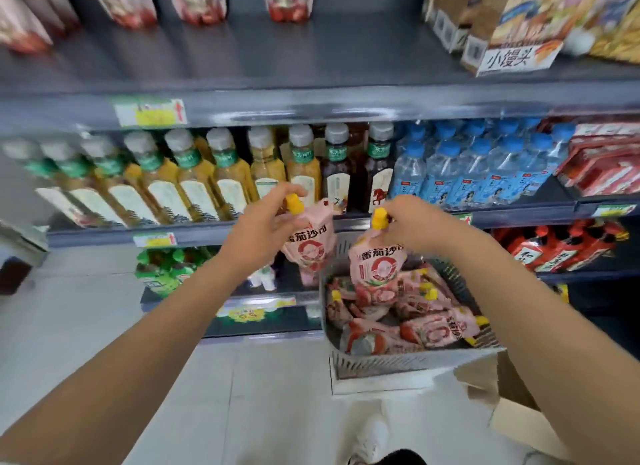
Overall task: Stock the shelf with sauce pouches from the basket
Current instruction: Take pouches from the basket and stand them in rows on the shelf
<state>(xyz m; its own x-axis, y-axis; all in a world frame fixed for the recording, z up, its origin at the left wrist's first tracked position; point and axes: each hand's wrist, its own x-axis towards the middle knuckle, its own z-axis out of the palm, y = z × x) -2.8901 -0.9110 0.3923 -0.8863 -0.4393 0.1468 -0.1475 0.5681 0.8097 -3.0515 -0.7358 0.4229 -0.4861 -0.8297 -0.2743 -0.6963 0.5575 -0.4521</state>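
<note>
With our left hand [266, 218] pinching one sauce pouch [310, 250] by its yellow cap [294, 203] and our right hand [412, 222] pinching a second pouch [377, 267] just above the basket [381, 364] at right, we should carry both upright to the far upper shelf [311, 56], not letting them swing.
</note>
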